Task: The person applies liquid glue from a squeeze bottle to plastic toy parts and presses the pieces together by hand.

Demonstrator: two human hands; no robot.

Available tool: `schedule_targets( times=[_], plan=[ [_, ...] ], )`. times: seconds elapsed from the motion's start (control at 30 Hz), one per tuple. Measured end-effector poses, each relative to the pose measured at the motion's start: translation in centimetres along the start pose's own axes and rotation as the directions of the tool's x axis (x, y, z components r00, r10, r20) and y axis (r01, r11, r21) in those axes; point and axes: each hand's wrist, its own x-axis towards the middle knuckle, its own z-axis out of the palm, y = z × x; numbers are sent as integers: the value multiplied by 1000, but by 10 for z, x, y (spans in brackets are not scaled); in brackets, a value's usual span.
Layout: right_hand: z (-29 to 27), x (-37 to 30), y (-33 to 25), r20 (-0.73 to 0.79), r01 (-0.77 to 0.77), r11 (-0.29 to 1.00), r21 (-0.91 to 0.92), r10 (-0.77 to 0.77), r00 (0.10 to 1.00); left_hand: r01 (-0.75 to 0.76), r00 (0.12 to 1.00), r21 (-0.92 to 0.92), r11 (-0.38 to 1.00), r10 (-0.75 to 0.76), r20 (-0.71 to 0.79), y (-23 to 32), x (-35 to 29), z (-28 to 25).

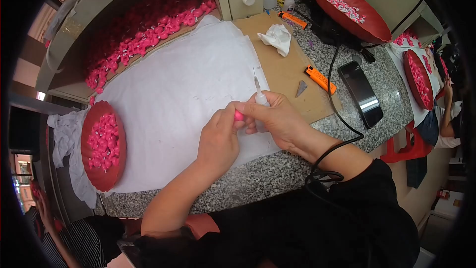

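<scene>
Over the white paper sheet [183, 104], both my hands meet near the middle of the view. My left hand [217, 134] is closed, pinching a small bright pink piece [239, 115] between thumb and fingers; much of the piece is hidden. My right hand [283, 121] wraps round a small white squeeze bottle [261, 100] with a thin needle tip pointing up and away from me. The right thumb reaches across to the left fingertips, beside the pink piece. The lower part of the bottle is partly covered by fingers.
A red bowl [119, 168] of pink pieces stands at left; another red bowl [379, 27] holds small white pieces. Many pink pieces [148, 37] lie inside the box behind. A phone [361, 94], black cable [333, 64], crumpled tissue [276, 38] and orange tool [320, 80] lie right.
</scene>
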Motion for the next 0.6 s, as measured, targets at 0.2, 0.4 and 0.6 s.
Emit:
schedule_targets(
  times=[0.2,0.4,0.6],
  plan=[
    [0,-1,-2,3,-3,1000,-7,3,1000,9,1000,12,1000,-9,8,1,0,0],
    [0,0,0,6,-4,1000,-19,5,1000,-3,1000,1,1000,3,-4,0,0,0],
    [-1,1,0,-6,-8,1000,-29,8,1000,-18,1000,14,1000,18,-7,0,0,1]
  ],
)
